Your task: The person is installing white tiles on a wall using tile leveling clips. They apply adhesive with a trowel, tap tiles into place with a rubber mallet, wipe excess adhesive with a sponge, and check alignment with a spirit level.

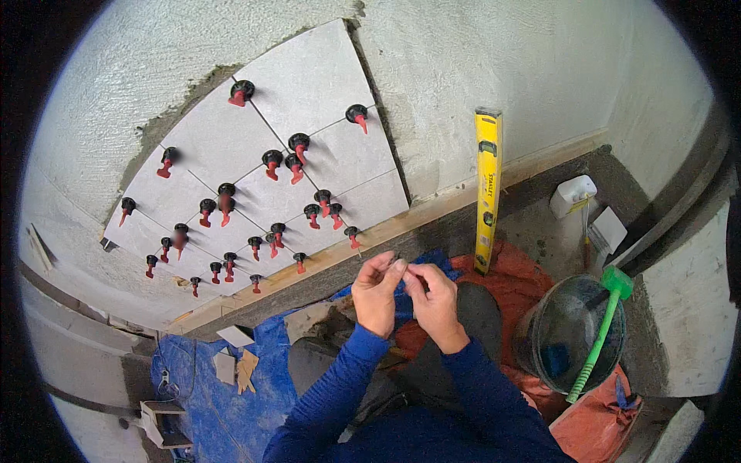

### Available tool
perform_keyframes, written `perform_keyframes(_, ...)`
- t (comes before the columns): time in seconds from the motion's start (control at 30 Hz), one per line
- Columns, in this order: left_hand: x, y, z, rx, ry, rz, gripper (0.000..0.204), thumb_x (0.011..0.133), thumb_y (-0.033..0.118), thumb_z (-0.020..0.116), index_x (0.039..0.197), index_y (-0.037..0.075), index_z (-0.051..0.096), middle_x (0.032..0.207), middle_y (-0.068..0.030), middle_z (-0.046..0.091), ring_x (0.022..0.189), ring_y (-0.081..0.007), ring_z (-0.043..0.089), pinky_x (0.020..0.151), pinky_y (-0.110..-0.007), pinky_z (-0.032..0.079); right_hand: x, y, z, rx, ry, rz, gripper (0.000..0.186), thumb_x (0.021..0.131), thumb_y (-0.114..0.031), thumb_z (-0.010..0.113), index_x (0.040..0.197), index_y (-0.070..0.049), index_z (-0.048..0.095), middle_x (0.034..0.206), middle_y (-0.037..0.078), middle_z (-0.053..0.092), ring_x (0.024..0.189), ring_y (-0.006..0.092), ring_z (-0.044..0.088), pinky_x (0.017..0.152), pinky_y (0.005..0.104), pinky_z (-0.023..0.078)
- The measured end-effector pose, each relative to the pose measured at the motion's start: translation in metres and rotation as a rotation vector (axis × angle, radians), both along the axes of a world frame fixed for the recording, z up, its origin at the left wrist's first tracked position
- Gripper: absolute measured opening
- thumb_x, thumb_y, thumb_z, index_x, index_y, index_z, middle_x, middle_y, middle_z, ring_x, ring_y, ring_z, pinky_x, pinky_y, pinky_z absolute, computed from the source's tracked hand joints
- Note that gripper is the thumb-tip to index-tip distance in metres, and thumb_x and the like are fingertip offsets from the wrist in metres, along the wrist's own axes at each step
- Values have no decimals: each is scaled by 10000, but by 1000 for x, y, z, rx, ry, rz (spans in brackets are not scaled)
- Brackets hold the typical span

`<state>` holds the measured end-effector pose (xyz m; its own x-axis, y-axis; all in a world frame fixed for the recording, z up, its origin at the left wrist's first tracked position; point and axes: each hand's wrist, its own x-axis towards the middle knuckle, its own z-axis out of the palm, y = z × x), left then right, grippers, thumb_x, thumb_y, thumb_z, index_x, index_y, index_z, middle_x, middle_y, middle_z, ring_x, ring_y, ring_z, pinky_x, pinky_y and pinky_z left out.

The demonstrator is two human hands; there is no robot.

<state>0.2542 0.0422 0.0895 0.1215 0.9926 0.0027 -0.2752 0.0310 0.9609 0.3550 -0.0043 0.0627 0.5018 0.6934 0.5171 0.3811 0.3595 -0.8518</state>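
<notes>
My left hand [375, 299] and my right hand [437, 305] meet in front of me, just below the wall's wooden ledger strip [440, 201]. The fingers of both are pinched together around something small and dark, mostly hidden between the fingertips. Beyond them, large pale tiles [316, 73] cover part of the wall. Several black tile-levelling knobs with red handles [298, 147] stick out along the joints. The one nearest my hands is a knob [352, 235] at the bottom right of the tiled area.
A yellow spirit level [487, 193] leans upright against the wall. On the right, a green mallet [602, 332] rests across a dark bucket [540, 328] on an orange sheet [513, 274]. Tile scraps [225, 366] lie on a blue tarp [258, 420]. A white container [573, 194] stands at the far right.
</notes>
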Motion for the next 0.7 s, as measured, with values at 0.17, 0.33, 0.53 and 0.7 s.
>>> perform_keyframes(0.17,23,8,5,10,-27,-42,343,957,36,709,1289,-33,662,951,-10,705,830,-70,619,772,-229,514,19,10,0,-16,56,21,99,979,-60,689,1022,29,680,820,83,692,652,146,660,593,291,518)
perform_keyframes(0.33,29,30,6,-47,-118,-168,402,971,76,705,1347,-35,612,984,-31,710,828,-89,635,764,-258,529,30,27,6,-141,444,246,192,1043,-157,633,969,15,674,745,25,653,592,77,593,531,239,464)
perform_keyframes(0.53,30,65,7,-76,-64,-98,400,1009,175,673,1346,-15,571,1140,-81,695,1013,-185,670,878,-349,545,42,89,23,-166,582,285,258,1049,-245,631,940,-15,676,732,17,630,538,67,554,478,232,426)
perform_keyframes(0.7,-9,46,-16,-34,78,-82,336,1006,222,685,1246,-8,636,1175,-95,689,1090,-200,663,940,-362,522,36,128,30,-97,718,312,273,1048,-265,635,938,-20,683,722,7,618,515,66,539,451,229,397)
